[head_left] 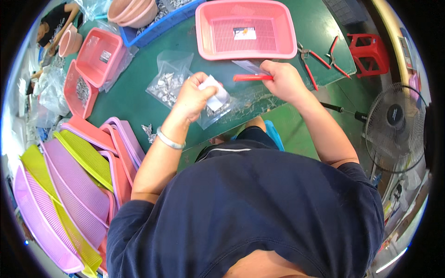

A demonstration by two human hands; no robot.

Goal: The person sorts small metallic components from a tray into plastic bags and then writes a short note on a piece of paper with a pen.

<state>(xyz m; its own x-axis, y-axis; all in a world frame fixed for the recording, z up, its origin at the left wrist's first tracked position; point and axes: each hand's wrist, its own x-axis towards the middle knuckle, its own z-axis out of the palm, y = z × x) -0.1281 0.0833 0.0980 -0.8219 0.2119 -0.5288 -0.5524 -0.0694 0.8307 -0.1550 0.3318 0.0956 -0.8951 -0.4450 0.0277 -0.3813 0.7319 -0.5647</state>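
The left hand [191,96] pinches a white piece [219,96] between thumb and bent fingers; it looks flat and soft-edged, like paper or thin cloth, though which I cannot tell. The right hand [285,81] is closed around one end of a red stick [250,78], straight and smooth, pointing left. A thin, see-through strip [246,67] shows above the stick, near the same fingers. The white piece is over the table's near edge, above a clear bag [217,119].

Left of it lies another bag [167,85], filmy and creased, with small, shiny silver bits inside. Beyond the hands sits a pink basket [200,32], rectangular with rounded corners and a slotted base, a printed card in it. Two pliers [310,62] with slim red handles lie right of the basket.

The table [127,92] has a smooth, dark green top, scuffed near its front edge. Purple, green and pink mesh baskets [76,194] lean stacked at left. At right stand a glossy red stool [368,54] and a round wire-caged fan [395,123], over a green floor [294,125].
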